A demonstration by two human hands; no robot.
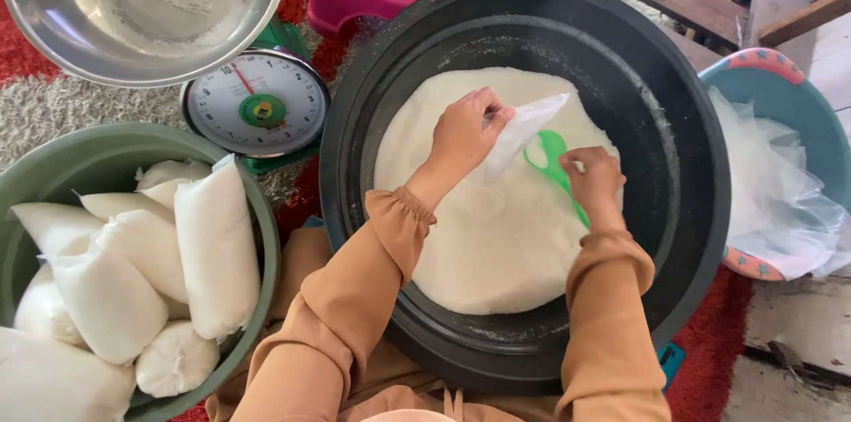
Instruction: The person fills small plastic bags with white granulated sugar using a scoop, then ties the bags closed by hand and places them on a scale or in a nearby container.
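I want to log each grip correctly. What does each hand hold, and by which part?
The left hand pinches a clear plastic bag by its mouth edge. The right hand grips a green scoop by its handle.

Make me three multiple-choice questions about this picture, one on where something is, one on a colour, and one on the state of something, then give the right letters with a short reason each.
1. Where do the filled white bags lie?
A. in the green basin at the left
B. in the black tub
C. on the scale

2. What colour is the scoop in the right hand?
A. red
B. green
C. black

3. How does the left hand have the clear plastic bag?
A. lying untouched on the rug
B. tied shut with a knot
C. pinched in its fingers over the white powder

Answers:
1 A: the bags are piled inside the green basin, apart from the black tub.
2 B: the scoop's handle and bowl show bright green against the powder.
3 C: the fingers grip the bag's edge above the powder.
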